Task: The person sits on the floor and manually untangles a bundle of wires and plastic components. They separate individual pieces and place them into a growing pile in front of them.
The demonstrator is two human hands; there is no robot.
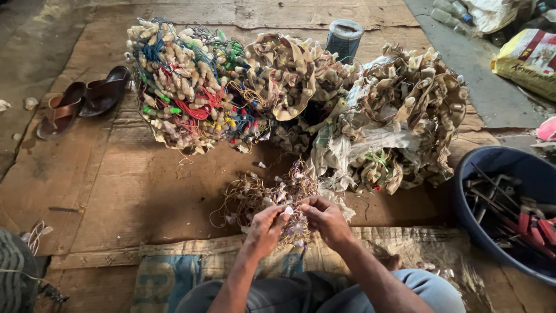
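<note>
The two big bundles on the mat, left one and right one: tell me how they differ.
The left bundle is laced with bright red, blue, green and yellow wires; the right bundle looks almost all tan and grey. The left bundle lies nearer the sandals, the right bundle nearer the blue tub. Both are dense heaps of small pale pieces on wire, and neither hand touches them.

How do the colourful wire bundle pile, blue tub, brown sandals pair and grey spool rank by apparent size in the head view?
1. Colourful wire bundle pile
2. Blue tub, partly cut off, so unsure against the pile
3. Brown sandals pair
4. Grey spool
</note>
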